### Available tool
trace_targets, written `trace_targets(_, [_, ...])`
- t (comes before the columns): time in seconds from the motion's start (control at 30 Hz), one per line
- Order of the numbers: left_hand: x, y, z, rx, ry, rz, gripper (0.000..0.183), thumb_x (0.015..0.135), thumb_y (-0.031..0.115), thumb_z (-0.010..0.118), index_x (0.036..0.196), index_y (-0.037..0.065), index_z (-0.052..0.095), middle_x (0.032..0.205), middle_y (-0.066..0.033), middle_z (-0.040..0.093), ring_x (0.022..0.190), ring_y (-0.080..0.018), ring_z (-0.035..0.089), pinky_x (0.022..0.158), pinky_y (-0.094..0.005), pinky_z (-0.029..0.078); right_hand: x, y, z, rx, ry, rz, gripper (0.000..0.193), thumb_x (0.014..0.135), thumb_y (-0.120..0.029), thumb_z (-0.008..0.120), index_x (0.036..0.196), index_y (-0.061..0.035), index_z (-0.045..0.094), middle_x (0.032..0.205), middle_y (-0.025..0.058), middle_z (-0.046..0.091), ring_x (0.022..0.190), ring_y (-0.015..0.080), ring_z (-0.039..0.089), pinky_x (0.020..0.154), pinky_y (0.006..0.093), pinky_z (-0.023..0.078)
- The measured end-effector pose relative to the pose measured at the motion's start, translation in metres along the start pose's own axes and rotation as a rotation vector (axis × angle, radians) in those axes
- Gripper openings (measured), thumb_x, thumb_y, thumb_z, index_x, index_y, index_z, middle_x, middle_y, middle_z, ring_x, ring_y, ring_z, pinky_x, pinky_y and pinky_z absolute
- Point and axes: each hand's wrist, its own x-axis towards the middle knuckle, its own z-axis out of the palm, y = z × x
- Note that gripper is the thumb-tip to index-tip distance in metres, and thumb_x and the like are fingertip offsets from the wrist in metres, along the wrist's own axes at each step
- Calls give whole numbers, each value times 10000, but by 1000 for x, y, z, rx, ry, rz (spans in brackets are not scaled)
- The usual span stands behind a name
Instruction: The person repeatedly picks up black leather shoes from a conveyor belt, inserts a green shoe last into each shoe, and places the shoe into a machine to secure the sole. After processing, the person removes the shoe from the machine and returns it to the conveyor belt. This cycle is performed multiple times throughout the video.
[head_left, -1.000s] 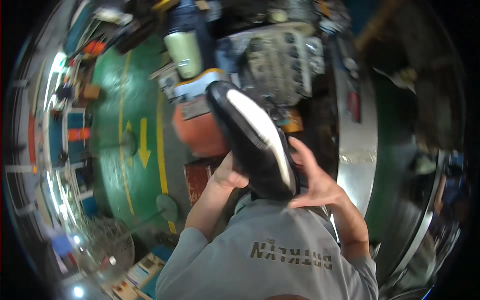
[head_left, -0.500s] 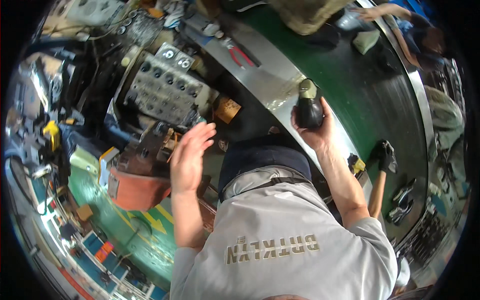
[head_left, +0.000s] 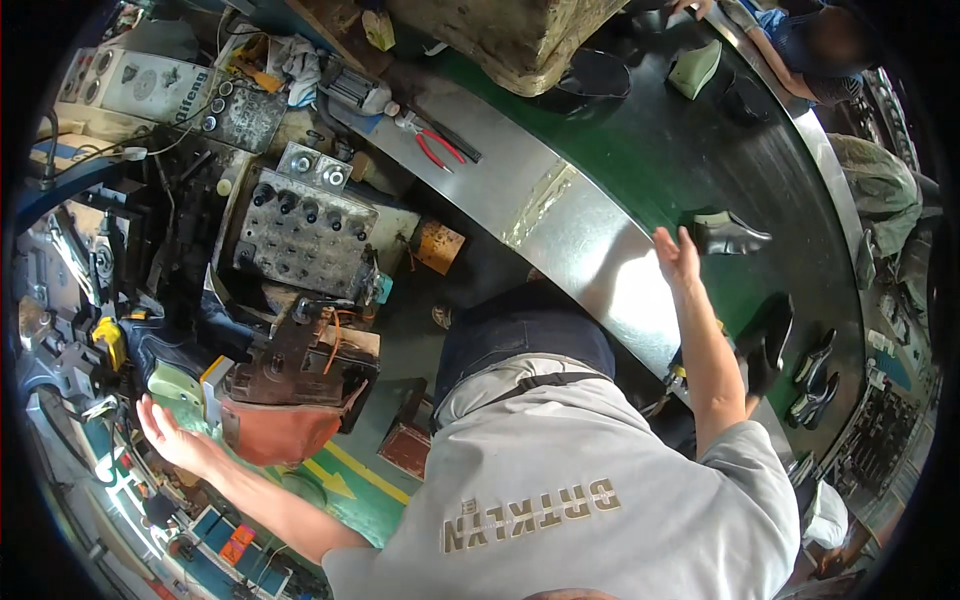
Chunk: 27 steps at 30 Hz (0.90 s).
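Observation:
My right hand (head_left: 677, 258) is empty, its fingers stretched out over the inner metal edge of the conveyor. Just beyond its fingertips a black shoe upper on a pale last (head_left: 735, 236) lies on the dark green belt (head_left: 620, 165). My left hand (head_left: 178, 440) reaches far out to the left with its fingers spread and nothing in them. Close above that hand is a pale green block (head_left: 175, 385), beside a machine part with an orange-red cover (head_left: 280, 432).
Red-handled pliers (head_left: 437, 147) lie on the conveyor's metal edge (head_left: 480, 185). Farther along the belt are another pale green piece (head_left: 694, 69) and several black shoes (head_left: 815, 385). A machine with a metal block (head_left: 305, 225) stands left. A co-worker (head_left: 800, 60) is across the belt.
My right hand has let go of the black shoe, which is now on the belt. My left hand has swung outward to the left. The view has shifted a little.

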Motion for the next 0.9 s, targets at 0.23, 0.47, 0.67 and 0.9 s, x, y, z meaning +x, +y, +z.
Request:
trace_targets(0.23, [75,-96,-41,264,-211,-402,605,768,268,802,1242,-7,545,1141,-133,588,966,-229,576,869,-362,485,-105,180,116,-813,-262,156,314,956,-257,612,1141,-8,558,906,81,666,751,174,646,746,311,554])
trace_targets(0.47, [72,-91,-10,144,-164,-364,564,654,225,858,1096,17,575,1038,-86,600,950,-213,566,889,-374,461,-174,249,146,-1215,-529,268,378,969,-265,592,1230,6,565,963,78,665,828,145,631,750,290,530])
trace_targets(0.67, [54,-74,-1,-7,-58,-414,724,652,167,860,1230,35,444,1147,-99,534,1066,-227,527,957,-386,426,-185,279,149,-1327,-571,312,320,967,-252,590,1193,-25,589,948,75,671,812,146,633,733,287,525])
trace_targets(0.9, [55,-79,-2,-33,-62,-431,831,640,190,867,1305,6,404,1192,-122,526,1137,-229,499,1019,-389,376,-201,302,170,-1322,-627,324,329,968,-249,592,1193,-11,580,955,81,664,812,142,631,739,282,529])
